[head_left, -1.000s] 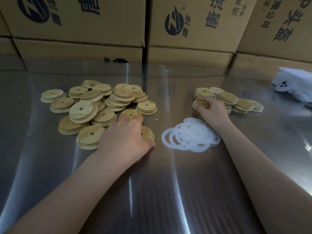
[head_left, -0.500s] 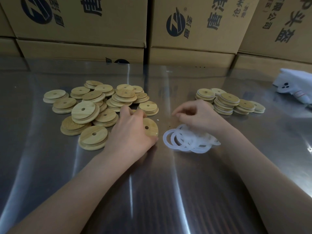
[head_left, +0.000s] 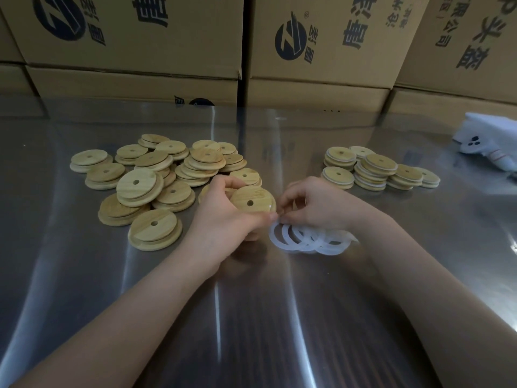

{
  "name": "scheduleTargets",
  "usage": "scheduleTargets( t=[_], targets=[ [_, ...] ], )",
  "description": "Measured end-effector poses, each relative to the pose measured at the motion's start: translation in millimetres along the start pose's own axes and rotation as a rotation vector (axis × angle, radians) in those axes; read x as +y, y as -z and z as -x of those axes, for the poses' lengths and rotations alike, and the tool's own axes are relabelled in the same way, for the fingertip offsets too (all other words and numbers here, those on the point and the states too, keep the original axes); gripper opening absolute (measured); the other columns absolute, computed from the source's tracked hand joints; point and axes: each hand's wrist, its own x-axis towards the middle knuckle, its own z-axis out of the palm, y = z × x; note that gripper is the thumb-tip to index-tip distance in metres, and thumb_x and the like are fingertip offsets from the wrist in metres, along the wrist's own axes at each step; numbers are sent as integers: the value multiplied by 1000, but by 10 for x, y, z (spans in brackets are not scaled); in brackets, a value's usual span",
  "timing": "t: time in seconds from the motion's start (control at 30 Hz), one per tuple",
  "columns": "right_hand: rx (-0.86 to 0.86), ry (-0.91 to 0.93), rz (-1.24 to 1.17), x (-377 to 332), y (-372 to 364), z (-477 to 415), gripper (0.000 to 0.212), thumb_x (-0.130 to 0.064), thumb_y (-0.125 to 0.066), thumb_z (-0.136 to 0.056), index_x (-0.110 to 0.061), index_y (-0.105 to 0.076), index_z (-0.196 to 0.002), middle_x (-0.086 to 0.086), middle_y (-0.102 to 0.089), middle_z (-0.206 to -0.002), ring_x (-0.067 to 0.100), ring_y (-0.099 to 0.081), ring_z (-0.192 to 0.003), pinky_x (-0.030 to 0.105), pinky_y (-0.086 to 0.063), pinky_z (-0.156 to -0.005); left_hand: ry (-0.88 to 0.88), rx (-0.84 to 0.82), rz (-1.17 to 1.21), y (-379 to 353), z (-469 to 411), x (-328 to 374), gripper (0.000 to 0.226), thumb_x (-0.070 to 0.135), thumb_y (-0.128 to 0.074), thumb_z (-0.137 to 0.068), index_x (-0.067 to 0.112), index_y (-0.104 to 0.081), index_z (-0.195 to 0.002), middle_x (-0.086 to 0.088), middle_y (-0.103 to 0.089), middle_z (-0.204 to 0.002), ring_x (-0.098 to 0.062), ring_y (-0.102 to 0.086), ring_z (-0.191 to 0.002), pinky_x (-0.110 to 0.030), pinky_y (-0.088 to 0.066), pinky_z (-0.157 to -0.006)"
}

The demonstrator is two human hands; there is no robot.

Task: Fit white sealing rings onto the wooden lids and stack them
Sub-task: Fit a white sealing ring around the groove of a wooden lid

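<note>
Head view: left hand (head_left: 223,222) curls round a round holed pale-wood lid (head_left: 251,198), held above the steel table's (head_left: 251,317) middle; right hand (head_left: 316,204) pinches a thin white sealing ring (head_left: 270,206) at its rim. Lid looks light, stiff: hold the edge. Ring seems soft, stretchy. Behind, brown cardboard boxes (head_left: 321,65) carry a dark logo, upside-down Chinese characters.

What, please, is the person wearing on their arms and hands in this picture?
Nothing that shows: the left hand and right hand are ungloved, both forearms are bare to the frame's edge, and no sleeve, watch or jewellery is visible.
</note>
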Motion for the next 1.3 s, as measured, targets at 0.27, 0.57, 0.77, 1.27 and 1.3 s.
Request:
scheduleTargets(
  t=[0.27, 0.57, 0.77, 1.27, 1.3],
  targets=[
    [21, 4, -65, 8, 28, 14, 24, -14, -72, -85, -36, -68, -78, -15, -60, -83, -2, -56, -76, 8, -43, -67, 108, -69, 309, -3, -32, -16, 61, -5, -84, -65, 14, -52, -113, -6, -64, -104, -10, -73, -73, -27, -59, -58],
    [145, 45, -83, 1, 27, 8, 27, -9, -64, -90, -33, -59, -80, -14, -54, -88, 1, -52, -80, 10, -37, -71, 206, -94, 516, 58, -74, -40, 44, -3, -73, -79, 13, -52, -114, -17, -72, -103, -32, -75, -80, -31, -59, -55],
    [179, 48, -137, -36, 44, 27, 28, -7, -58, -93, -32, -56, -82, -15, -57, -89, -7, -51, -76, 6, -37, -69, 222, -73, 639, 69, -124, -51, 22, 10, -61, -92, 12, -60, -114, -15, -72, -107, -30, -73, -90, -40, -60, -63],
    [297, 77, -585, -277, 144, 153, 19, -5, -58, -95, -21, -64, -87, -14, -62, -73, 9, -48, -50, 16, -40, -45, 171, -131, 718, 71, -117, -37, 29, 19, -59, -92, 20, -64, -121, -3, -74, -108, -23, -71, -101, -41, -60, -80],
    [277, 79, -603, -288, 124, 148, 17, -6, -59, -95, -21, -65, -89, -12, -62, -74, 10, -50, -51, 16, -40, -45, 156, -150, 703, 70, -114, -38, 29, 19, -59, -91, 20, -64, -120, -3, -75, -107, -23, -71, -102, -40, -60, -80]
  ],
)
